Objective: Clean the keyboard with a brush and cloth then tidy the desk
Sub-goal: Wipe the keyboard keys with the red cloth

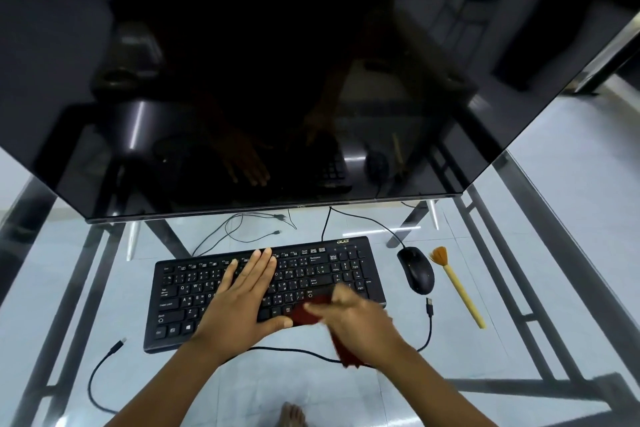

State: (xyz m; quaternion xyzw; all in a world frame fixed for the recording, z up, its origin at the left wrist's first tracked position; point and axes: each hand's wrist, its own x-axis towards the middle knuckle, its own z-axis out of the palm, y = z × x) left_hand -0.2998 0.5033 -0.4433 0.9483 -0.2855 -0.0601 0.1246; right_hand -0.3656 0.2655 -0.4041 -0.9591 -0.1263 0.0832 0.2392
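Here the left hand (242, 298) lies flat, fingers straight, on the keyboard (180, 291) mid-tabletop. The right hand (360, 319) grips a red cloth (304, 315) on its near-right keys. The brush (457, 288) lies toward the right edge.

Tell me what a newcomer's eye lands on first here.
The huge glossy black monitor fills the upper half. Below it, on the glass desk, the left hand lies flat on the black keyboard while the right hand holds a dark red cloth on its lower-right keys. A yellow-handled brush lies right of the black mouse.
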